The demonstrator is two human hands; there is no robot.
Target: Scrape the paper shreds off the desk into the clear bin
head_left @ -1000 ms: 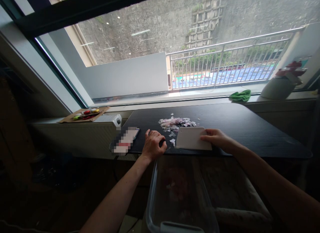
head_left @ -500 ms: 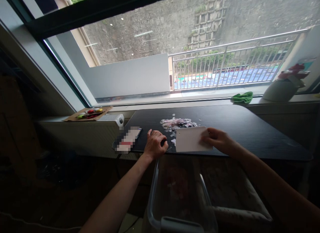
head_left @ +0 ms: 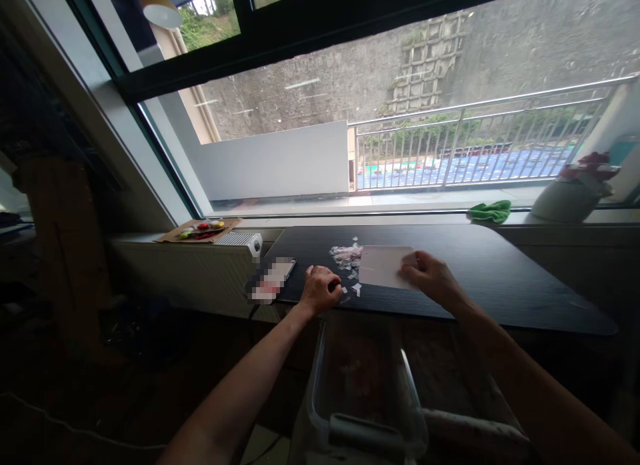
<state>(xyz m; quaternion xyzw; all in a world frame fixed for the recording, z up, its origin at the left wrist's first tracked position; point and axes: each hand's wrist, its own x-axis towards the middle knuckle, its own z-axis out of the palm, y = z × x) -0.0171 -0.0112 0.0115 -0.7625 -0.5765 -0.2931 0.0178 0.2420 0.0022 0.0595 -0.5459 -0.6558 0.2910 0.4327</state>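
My right hand (head_left: 434, 278) grips the right end of a pale, flat card (head_left: 383, 266), fingers and thumb closed on it. The card's far-left part overlaps a pile of small torn paper scraps (head_left: 345, 254) and hides the pile's right side. A few loose scraps (head_left: 357, 288) lie nearer the front edge, between the card and my left hand. My left hand (head_left: 321, 290) is at the table's front edge with its fingers curled in; whatever it may hold is hidden. Under the table edge stands a clear plastic bin (head_left: 314, 385), its inside too dark to make out.
The dark table (head_left: 480, 272) stands against the window sill. A phone-like object (head_left: 274, 278), partly blurred out, lies at its left edge. A green cloth (head_left: 490, 212) and a whitish container (head_left: 565, 195) sit on the sill. A radiator (head_left: 200, 272) with colourful items on cardboard (head_left: 170, 235) is at left.
The card has moved farther back over the table and now covers the right part of the scrap pile. My left hand stays curled at the edge. The camera view has tilted up and left.
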